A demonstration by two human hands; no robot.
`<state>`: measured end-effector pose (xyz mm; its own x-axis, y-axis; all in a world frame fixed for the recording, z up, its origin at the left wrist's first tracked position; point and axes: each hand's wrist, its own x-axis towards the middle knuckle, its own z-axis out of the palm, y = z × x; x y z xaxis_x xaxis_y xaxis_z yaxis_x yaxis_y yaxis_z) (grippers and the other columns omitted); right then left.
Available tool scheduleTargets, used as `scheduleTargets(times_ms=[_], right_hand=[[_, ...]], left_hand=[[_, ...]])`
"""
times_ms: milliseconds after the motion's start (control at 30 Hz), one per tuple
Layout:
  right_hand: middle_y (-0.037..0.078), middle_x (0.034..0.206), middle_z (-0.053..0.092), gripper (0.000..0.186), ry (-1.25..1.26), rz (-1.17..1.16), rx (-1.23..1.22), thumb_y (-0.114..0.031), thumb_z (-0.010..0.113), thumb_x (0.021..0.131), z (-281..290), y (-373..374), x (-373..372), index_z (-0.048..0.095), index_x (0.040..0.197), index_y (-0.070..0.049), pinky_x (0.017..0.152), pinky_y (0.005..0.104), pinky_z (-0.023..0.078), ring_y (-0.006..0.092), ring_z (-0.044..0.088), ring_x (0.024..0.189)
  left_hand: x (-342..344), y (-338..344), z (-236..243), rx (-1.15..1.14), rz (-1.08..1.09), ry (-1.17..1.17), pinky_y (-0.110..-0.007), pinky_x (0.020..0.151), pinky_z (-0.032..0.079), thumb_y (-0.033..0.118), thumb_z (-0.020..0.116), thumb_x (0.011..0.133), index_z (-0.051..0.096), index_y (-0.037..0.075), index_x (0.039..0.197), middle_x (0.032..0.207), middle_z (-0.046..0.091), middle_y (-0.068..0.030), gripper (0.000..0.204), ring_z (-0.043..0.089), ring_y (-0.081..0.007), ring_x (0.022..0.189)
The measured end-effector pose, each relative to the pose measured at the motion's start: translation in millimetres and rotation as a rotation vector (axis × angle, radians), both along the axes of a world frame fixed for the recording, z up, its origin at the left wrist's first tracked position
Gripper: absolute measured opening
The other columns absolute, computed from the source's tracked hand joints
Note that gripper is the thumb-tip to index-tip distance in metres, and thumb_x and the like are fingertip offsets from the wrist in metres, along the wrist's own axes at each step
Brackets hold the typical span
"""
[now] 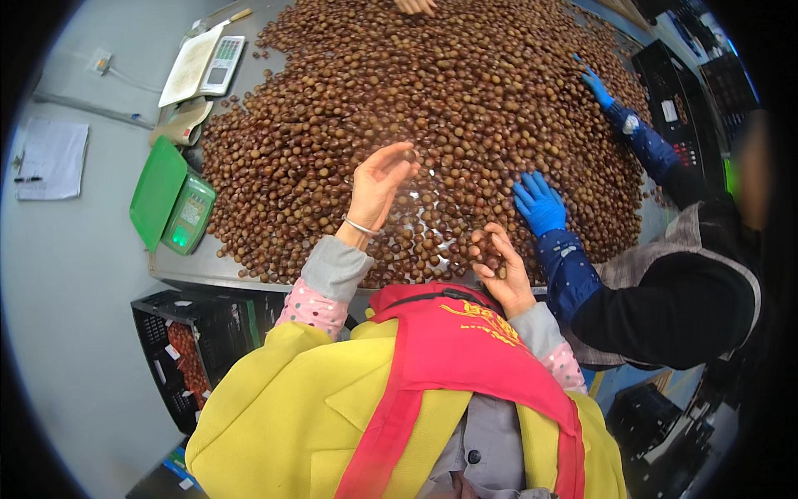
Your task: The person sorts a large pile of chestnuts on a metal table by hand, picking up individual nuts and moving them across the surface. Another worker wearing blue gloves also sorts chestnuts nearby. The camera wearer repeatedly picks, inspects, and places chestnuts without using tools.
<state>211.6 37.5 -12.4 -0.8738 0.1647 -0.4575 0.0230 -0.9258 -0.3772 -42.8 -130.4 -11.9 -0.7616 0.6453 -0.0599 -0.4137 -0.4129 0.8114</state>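
The left hand [378, 187] has thumb and fingers together on what looks like one nut [410, 155] at their tips; the right hand [509, 274] curls around a few nuts [496, 264], their number hard to make out. The left is raised over the heap, wrist extended, a single bracelet [361, 225] below it; the right is lower, near the table's front edge, palm turned inward. Around and beyond both spreads one heap [332, 125], too many nuts to count, covering most of the table [170, 264]. Two blue gloves [542, 206] of one co-worker are at the heap on the right, one near, one farther off. A third bare hand [415, 6] is cut off by the top edge. Two scales stand at left, one green [193, 214], one white [221, 66]. The lower right is dark and blurred
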Motion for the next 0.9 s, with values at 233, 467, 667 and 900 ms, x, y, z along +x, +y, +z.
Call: scheduleTargets(times_ms=[233, 467, 667, 900], right_hand=[[0.010, 0.109, 0.068, 0.015, -0.016, 0.090, 0.033, -0.017, 0.063, 0.106, 19, -3, -14, 0.059, 0.120, -0.011, 0.053, 0.0210, 0.043, 0.0171, 0.066, 0.089], [0.009, 0.106, 0.069, 0.016, -0.040, 0.136, 0.047, -0.022, 0.061, 0.108, 26, 2, -33, 0.061, 0.121, -0.012, 0.053, 0.0201, 0.041, 0.0162, 0.067, 0.089], [0.006, 0.105, 0.071, 0.020, -0.045, 0.140, 0.052, -0.025, 0.064, 0.106, 19, 1, -33, 0.062, 0.123, -0.013, 0.054, 0.0204, 0.040, 0.0153, 0.068, 0.086], [0.007, 0.106, 0.071, 0.021, -0.067, 0.125, 0.015, -0.024, 0.064, 0.106, 15, 3, -29, 0.063, 0.124, -0.013, 0.055, 0.0208, 0.043, 0.0162, 0.069, 0.087]], left_hand=[[29, 17, 15, -0.093, -0.140, 0.143, -0.035, 0.105, 0.055, -0.002, 0.072, 0.097, 0.067, -0.001, 0.123, 0.125, 0.072, -0.0137, 0.027, 0.068, -0.0211, 0.116], [43, 25, 13, -0.180, -0.306, 0.157, -0.025, 0.075, 0.054, 0.004, 0.065, 0.103, 0.060, 0.000, 0.134, 0.119, 0.072, -0.0117, 0.031, 0.065, -0.0106, 0.088], [51, 26, 1, -0.170, -0.305, -0.411, -0.026, 0.077, 0.054, 0.006, 0.062, 0.104, 0.057, -0.002, 0.137, 0.127, 0.064, -0.0129, 0.035, 0.062, -0.0145, 0.099], [50, 28, -1, -0.052, -0.297, -0.376, -0.030, 0.088, 0.060, 0.016, 0.053, 0.111, 0.053, -0.006, 0.142, 0.126, 0.065, -0.0152, 0.038, 0.068, -0.0209, 0.108]])
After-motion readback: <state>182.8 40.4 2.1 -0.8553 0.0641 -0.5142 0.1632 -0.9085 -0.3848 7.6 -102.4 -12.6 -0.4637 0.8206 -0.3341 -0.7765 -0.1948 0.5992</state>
